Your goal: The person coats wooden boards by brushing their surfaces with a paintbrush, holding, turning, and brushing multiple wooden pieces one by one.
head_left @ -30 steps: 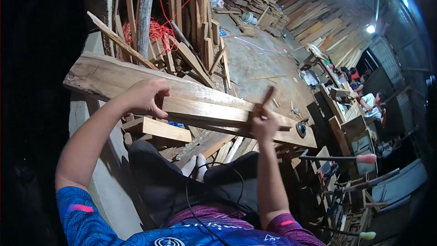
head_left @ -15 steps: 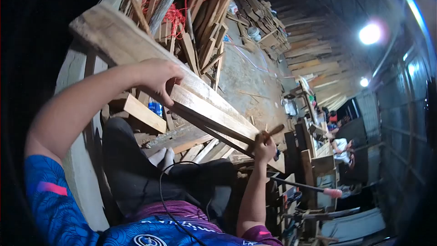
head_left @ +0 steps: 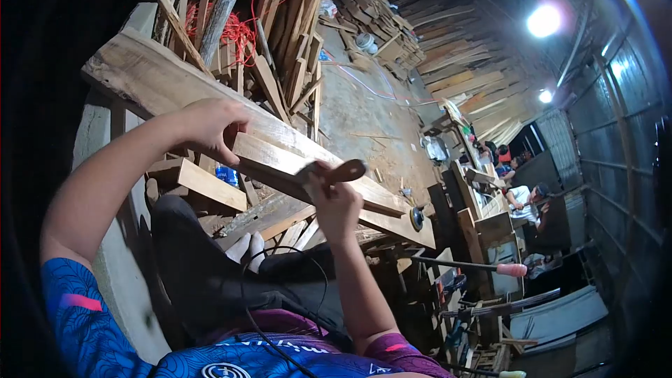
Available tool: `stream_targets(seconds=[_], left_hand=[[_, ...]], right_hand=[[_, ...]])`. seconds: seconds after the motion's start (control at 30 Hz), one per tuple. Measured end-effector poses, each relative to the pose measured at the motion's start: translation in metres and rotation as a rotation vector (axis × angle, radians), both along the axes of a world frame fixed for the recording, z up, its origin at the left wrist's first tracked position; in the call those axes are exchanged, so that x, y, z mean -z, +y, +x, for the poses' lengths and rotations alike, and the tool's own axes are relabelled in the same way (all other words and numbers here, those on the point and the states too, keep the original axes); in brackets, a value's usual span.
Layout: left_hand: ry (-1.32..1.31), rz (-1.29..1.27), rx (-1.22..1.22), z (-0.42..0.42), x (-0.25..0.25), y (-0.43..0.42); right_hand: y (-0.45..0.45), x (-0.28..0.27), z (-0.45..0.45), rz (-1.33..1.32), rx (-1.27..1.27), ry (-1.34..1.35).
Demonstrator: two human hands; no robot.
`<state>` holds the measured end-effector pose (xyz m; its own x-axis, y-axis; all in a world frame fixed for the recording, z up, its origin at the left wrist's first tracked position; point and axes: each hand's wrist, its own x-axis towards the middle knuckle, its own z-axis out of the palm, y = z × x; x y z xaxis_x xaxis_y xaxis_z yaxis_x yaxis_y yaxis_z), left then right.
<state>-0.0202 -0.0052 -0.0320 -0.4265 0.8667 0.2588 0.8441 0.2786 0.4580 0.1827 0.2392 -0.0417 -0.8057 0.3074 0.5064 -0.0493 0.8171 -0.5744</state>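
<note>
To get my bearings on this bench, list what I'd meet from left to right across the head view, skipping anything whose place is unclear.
Left hand → right hand → small round dark-rimmed disc → pink tip of the dark rod → metal wall.

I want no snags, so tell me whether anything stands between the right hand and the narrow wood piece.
Only the brown-handled tool held by the right hand comes between that hand and the narrow wood piece. Nothing else visible does; the left hand is off at one end of the piece.
</note>
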Motion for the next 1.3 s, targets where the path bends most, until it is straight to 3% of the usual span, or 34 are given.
stream_targets(seconds=[0.07,0.13,0.17,0.2,0.23,0.27,0.33,0.4,0.5,0.53,0.63,0.73,0.8,0.83,0.87,0.9,0.93,0.97,1.0,1.07,1.13,1.2,1.3], left_hand=[[-0.064,-0.029,-0.019,0.001,0.002,0.000],[-0.060,-0.030,-0.028,0.000,0.003,0.001],[-0.073,-0.067,-0.031,-0.001,0.004,0.002],[-0.087,-0.103,-0.035,0.000,0.005,0.003],[-0.085,-0.088,-0.038,0.004,0.000,0.000],[-0.078,-0.076,-0.035,0.008,-0.006,-0.003],[-0.117,-0.103,-0.059,0.008,-0.002,-0.003],[-0.067,-0.093,-0.035,0.004,0.000,0.000],[-0.038,-0.047,-0.023,0.007,-0.004,-0.002],[-0.039,-0.039,-0.011,0.004,-0.004,-0.001],[-0.110,-0.029,-0.031,0.002,-0.001,0.000],[-0.067,-0.050,-0.033,0.005,-0.006,0.000],[-0.079,-0.065,-0.055,0.006,-0.007,-0.001],[-0.063,-0.052,-0.046,0.005,-0.005,-0.001],[-0.044,-0.036,-0.040,0.005,-0.004,-0.001],[-0.064,-0.058,-0.046,0.006,-0.006,-0.001],[-0.071,-0.054,-0.054,0.006,-0.006,-0.002],[-0.063,-0.058,-0.057,0.006,-0.006,-0.002],[-0.052,-0.064,-0.053,0.006,-0.005,0.000],[-0.053,-0.054,-0.038,0.004,-0.003,0.000],[-0.070,-0.071,-0.070,0.006,-0.004,0.000],[-0.082,-0.070,-0.044,0.005,-0.004,0.001],[-0.040,-0.024,-0.039,0.002,0.001,0.001]], right_hand=[[0.049,0.024,0.004,-0.139,0.107,0.003],[0.114,0.035,0.023,0.155,0.185,0.047],[0.144,0.049,0.033,-0.163,0.262,0.072],[0.170,0.051,0.041,0.161,0.273,0.168],[0.207,0.063,0.052,-0.072,0.460,0.037],[0.206,0.053,0.058,-0.169,0.430,0.108],[0.204,0.042,0.059,0.179,0.563,0.015],[0.170,0.041,0.041,0.281,0.608,-0.012],[0.084,0.032,0.009,0.344,0.191,0.220],[0.055,0.028,0.003,0.413,0.214,0.154],[-0.008,-0.008,-0.002,0.228,-0.001,-0.033],[-0.020,-0.021,0.002,0.071,-0.104,-0.024],[0.021,-0.001,0.007,-0.053,-0.014,-0.056],[0.050,0.012,0.009,-0.391,0.008,-0.075],[0.084,0.027,0.014,-0.472,0.029,0.038],[0.099,0.010,0.027,-0.236,0.235,-0.063],[0.136,0.026,0.033,-0.204,0.343,-0.033],[0.183,0.044,0.041,-0.010,0.490,-0.065],[0.193,0.041,0.049,0.071,0.484,0.017],[0.178,0.018,0.052,-0.006,0.568,-0.185],[0.155,0.027,0.037,0.008,0.540,-0.133],[0.068,0.001,0.020,-0.145,0.236,0.064],[-0.016,-0.004,-0.004,0.056,-0.003,0.089]])
